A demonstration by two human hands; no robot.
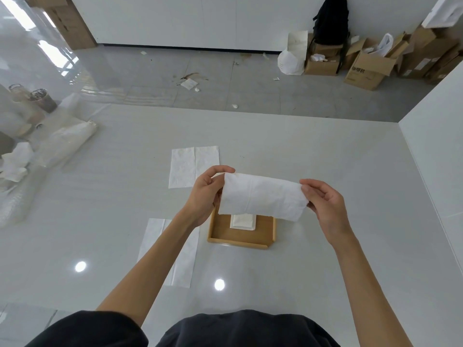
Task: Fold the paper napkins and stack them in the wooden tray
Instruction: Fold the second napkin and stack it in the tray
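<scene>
A white paper napkin (261, 195), folded over into a long strip, hangs in the air between both hands. My left hand (205, 194) pinches its left end and my right hand (324, 200) pinches its right end. Directly below it on the white table sits the wooden tray (240, 240), its far part hidden by the napkin. A small folded napkin (242, 221) lies inside the tray near the far side. An unfolded napkin (193, 166) lies flat beyond the tray. Another flat napkin (184, 261) lies left of the tray, partly under my left forearm.
The white table (325, 271) ends at a far edge with grey floor beyond. A white wall panel (436, 156) borders it on the right. Crumpled wrapping and paper bags (62, 144) clutter the left. Cardboard boxes (368, 66) and a black backpack (330, 21) stand by the back wall.
</scene>
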